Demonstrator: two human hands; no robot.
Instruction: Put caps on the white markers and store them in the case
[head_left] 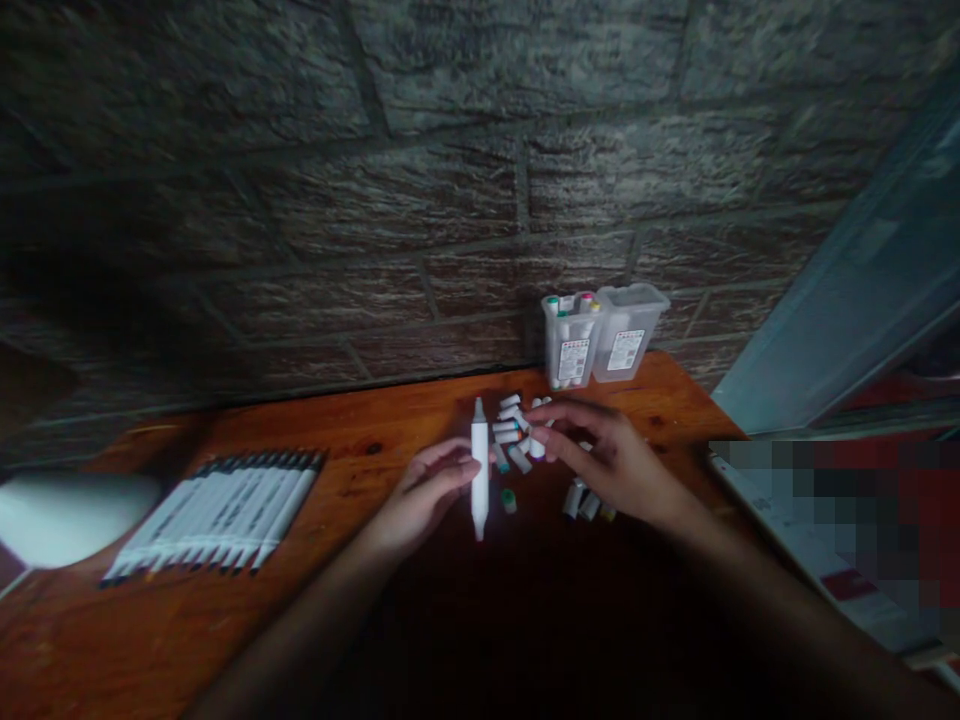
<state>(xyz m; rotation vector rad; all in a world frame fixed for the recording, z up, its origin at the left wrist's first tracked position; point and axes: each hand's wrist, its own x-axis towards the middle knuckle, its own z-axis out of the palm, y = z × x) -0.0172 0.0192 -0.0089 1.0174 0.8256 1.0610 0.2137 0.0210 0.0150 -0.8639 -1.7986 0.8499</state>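
My left hand (429, 492) holds a white double-ended marker (480, 480) upright between thumb and fingers. Both of its tapered ends are bare of caps. To the right of it, my right hand (600, 450) pinches a small white marker cap (523, 420) with thumb and index finger, just over a loose group of caps. These white caps (508, 436) have coloured ends, and several lie scattered on the wood. A green cap (509, 500) sits apart, nearer to me. More caps (574, 498) lie beneath my right hand, partly covered by it.
A row of white markers with dark ends (217, 510) lies side by side at the left, near a white lamp-like object (75, 515). Against the brick wall stand a clear box with markers (571, 345) and another clear box (630, 335). The wooden table (375, 430) ends at the right.
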